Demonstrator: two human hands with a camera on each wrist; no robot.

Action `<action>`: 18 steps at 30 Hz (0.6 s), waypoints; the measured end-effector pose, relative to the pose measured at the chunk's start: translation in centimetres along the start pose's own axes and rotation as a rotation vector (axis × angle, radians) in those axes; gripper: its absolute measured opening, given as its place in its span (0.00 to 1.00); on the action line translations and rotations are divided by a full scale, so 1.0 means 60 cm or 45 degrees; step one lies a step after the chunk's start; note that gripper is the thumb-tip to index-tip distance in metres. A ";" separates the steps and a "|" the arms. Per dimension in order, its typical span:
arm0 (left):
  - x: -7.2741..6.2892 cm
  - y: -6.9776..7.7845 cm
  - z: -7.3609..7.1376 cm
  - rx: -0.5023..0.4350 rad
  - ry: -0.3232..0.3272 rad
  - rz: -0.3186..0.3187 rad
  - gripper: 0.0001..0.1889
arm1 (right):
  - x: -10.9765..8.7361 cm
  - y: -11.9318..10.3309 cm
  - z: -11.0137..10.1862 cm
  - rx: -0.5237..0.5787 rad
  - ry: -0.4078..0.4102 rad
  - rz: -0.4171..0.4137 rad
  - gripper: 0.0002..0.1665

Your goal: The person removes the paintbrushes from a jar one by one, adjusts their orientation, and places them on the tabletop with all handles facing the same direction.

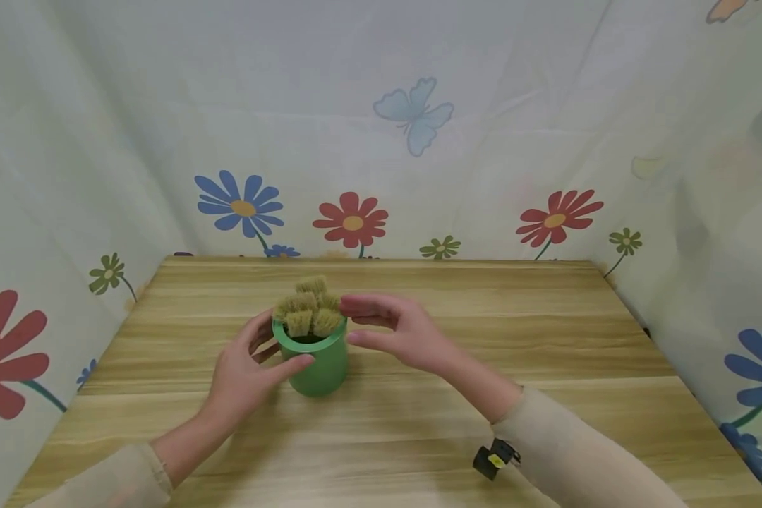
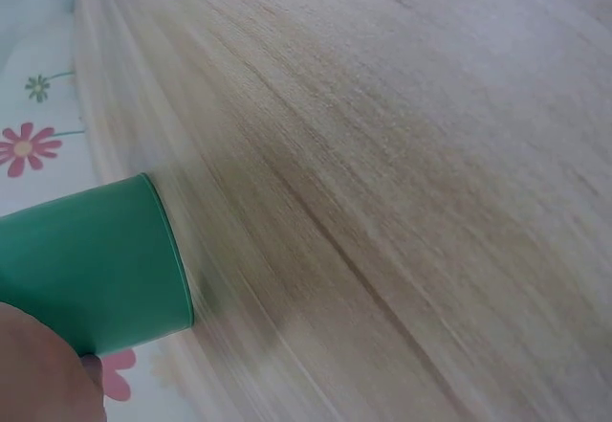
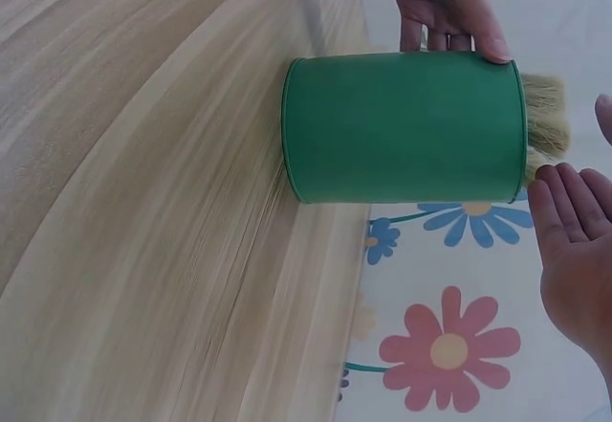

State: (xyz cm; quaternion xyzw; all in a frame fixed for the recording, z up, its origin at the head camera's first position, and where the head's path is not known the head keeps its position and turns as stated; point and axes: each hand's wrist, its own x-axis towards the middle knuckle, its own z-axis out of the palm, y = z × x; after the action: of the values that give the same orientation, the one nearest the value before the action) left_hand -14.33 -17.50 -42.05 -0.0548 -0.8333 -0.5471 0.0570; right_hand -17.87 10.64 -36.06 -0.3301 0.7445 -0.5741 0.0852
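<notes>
A green cylindrical container (image 1: pixel 320 367) stands upright on the wooden table, left of centre. Several tan bristle brushes (image 1: pixel 311 317) poke up past its rim, bristles upward; their handles are hidden inside. My left hand (image 1: pixel 238 370) holds the container near the top, thumb on the front and fingers around the left side. To the right, my right hand (image 1: pixel 400 328) has its fingers extended, the tips at the bristles by the rim. In the right wrist view the right hand (image 3: pixel 579 269) is beside the bristles (image 3: pixel 547 116), its fingers fairly straight and gripping nothing.
The wooden table (image 1: pixel 482 317) reaches back to a white cloth (image 1: pixel 482 162) printed with flowers and butterflies, which also hangs at both sides. A small black device (image 1: pixel 497 458) sits by the right sleeve.
</notes>
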 end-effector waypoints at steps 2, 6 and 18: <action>0.000 -0.001 0.001 0.002 0.003 0.004 0.51 | 0.005 0.001 0.003 -0.031 0.002 -0.006 0.31; 0.002 -0.005 0.002 0.013 0.006 0.017 0.50 | 0.015 0.003 0.009 -0.109 0.010 -0.031 0.31; 0.000 -0.006 0.000 0.027 -0.015 0.018 0.51 | 0.038 0.008 0.025 -0.312 0.065 -0.160 0.24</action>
State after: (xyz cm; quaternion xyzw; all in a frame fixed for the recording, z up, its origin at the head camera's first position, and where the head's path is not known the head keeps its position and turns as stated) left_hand -14.41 -17.64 -42.35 -0.0632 -0.8390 -0.5375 0.0567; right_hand -19.09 8.15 -36.42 -0.3693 0.7887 -0.4913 -0.0109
